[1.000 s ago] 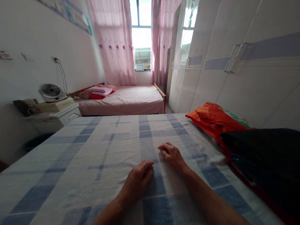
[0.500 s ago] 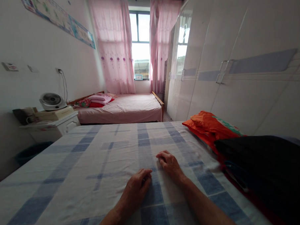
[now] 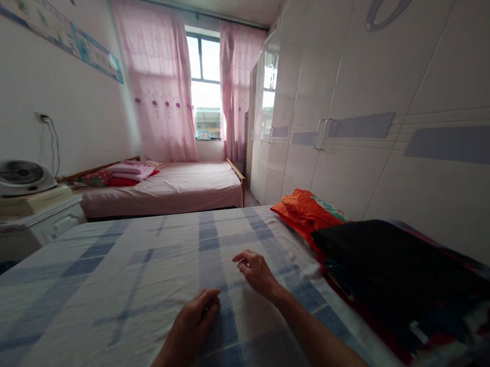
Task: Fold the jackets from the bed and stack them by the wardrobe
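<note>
Bedsheet (image 3: 103, 277), long stripes (image 3: 209, 233) toward window (image 3: 208, 102)

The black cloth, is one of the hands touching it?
No, the left hand and right hand are over the sheet, while the black cloth lies apart, to their right.

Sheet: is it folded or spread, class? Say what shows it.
Spread out: the sheet lies broad and nearly flat beneath the left hand and the right hand.

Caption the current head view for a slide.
Left hand and right hand over a patterned bedsheet, black cloth at right, pink curtains beyond.
</note>
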Motion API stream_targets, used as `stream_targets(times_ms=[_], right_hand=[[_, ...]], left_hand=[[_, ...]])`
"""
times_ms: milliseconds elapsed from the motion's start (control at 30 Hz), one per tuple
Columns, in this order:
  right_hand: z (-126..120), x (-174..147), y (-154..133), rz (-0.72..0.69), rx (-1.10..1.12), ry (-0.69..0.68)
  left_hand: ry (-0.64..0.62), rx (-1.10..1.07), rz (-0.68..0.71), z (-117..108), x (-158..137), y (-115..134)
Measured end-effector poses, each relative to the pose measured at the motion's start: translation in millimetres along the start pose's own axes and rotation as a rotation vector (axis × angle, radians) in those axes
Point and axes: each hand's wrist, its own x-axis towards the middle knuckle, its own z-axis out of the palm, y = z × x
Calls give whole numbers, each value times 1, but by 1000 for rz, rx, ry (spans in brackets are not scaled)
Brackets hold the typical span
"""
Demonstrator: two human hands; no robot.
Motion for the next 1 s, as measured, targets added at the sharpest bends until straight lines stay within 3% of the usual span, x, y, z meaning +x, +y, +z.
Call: stream_targets(times_ms=[133, 267, 400, 500, 567, 667, 833, 1000], right_hand=[[-61, 13, -12, 42, -117, 109], [-150, 28, -14, 160, -317, 249], [-239, 24, 10, 381, -582, 341], [-282, 7, 43, 609, -735, 355], [-293, -9, 67, 764, -805, 376], [-289, -37, 98, 888, -874, 418], [-275, -65, 122, 864, -869, 455], [-280, -55, 105, 755, -725, 468]], left_hand=[[10, 12, 8, 1, 2, -4], [21, 26, 28, 0, 2, -4], [17, 37, 23, -2, 2, -1], [2, 31, 19, -3, 1, 1], [-10, 28, 9, -3, 1, 2], [-9, 34, 4, -3, 1, 2], [12, 30, 25, -4, 1, 3], [12, 22, 19, -3, 1, 5]])
